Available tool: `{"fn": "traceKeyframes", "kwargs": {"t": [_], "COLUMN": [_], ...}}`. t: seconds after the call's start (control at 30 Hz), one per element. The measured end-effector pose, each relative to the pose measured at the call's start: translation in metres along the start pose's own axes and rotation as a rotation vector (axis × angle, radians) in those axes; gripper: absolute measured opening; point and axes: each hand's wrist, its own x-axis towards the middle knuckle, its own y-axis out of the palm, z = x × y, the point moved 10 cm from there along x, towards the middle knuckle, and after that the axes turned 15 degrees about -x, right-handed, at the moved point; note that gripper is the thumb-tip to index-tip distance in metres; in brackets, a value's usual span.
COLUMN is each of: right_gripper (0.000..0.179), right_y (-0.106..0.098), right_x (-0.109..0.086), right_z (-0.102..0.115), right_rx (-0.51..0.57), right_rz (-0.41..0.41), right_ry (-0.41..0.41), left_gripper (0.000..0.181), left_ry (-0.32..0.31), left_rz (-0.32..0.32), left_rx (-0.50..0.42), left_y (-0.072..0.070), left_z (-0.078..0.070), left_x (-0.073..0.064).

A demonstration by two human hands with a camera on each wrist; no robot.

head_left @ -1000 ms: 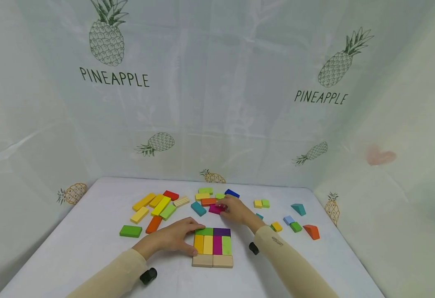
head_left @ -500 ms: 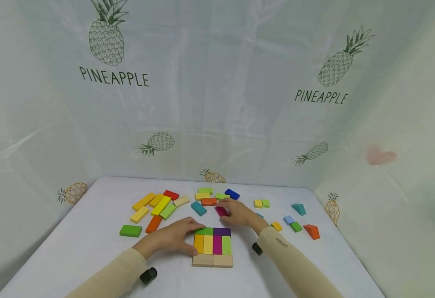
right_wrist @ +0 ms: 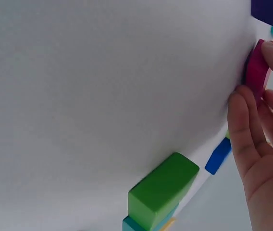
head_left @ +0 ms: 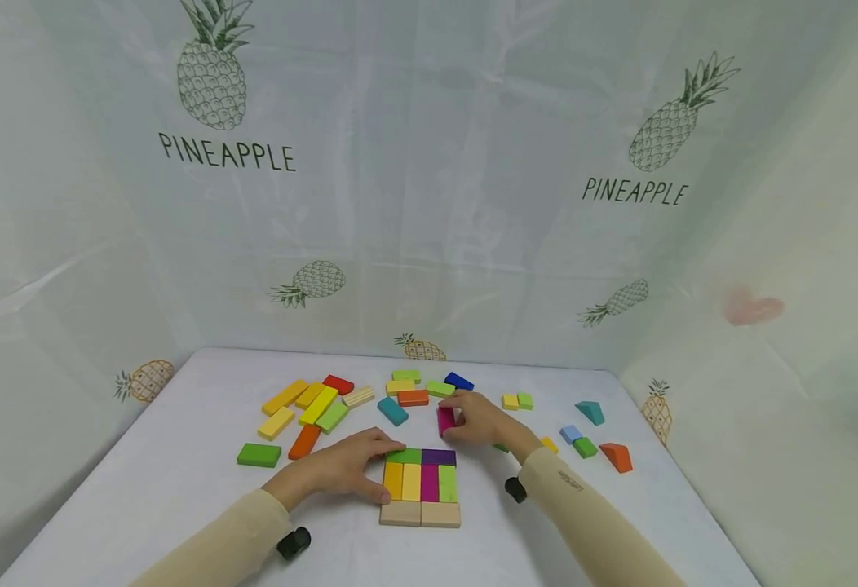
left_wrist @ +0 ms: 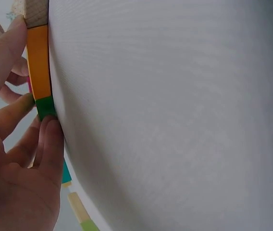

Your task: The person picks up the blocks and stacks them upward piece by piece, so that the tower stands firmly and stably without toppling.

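Observation:
My left hand [head_left: 342, 468] rests against the left side of a flat layout of blocks. Its thumb touches near the joint of a natural wood block [head_left: 400, 513] and an orange-yellow block [head_left: 393, 479]; its fingertips touch the green block [head_left: 404, 456] at the top corner. Beside that green one lies a purple block [head_left: 439, 457], above an inner magenta and a light green block. Past the layout's far edge, my right hand [head_left: 479, 420] pinches another magenta block [right_wrist: 257, 72] between thumb and fingers, its long side pointing toward the layout.
Yellow, red and green blocks [head_left: 317, 405] lie scattered at the back left. A teal block [head_left: 392, 411], an orange-red block [head_left: 413, 398] and a blue block [head_left: 459, 381] are behind the layout. Smaller blocks and an orange wedge [head_left: 616, 457] lie to the right.
The right hand has drawn the magenta block to the right and slightly nearer, turning it from lying crosswise to lengthwise. My left hand has stayed in place.

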Motion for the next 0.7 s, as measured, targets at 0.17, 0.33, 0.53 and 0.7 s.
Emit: {"fn": "traceKeyframes", "kwargs": {"t": [0.17, 0.33, 0.53, 0.7], "right_gripper": [0.058, 0.057, 0.054, 0.053], "right_y": [-0.014, -0.022, -0.013, -0.003], "right_x": [-0.015, -0.042, -0.069, -0.080], "right_z": [0.009, 0.029, 0.054, 0.062], "right_rx": [-0.007, 0.026, 0.088, 0.112], "right_rz": [-0.074, -0.103, -0.078, -0.072], "right_ry": [-0.008, -0.029, -0.051, -0.034], "left_gripper": [0.076, 0.076, 0.076, 0.076], "left_ry": [-0.005, -0.011, -0.005, -0.003], "left_rz": [0.000, -0.001, 0.000, 0.003], "left_rx": [-0.005, -0.010, 0.008, 0.013], "left_y": [0.000, 0.000, 0.001, 0.003], "left_z": [0.000, 0.000, 0.002, 0.004], "left_x": [0.000, 0.000, 0.002, 0.004]}}
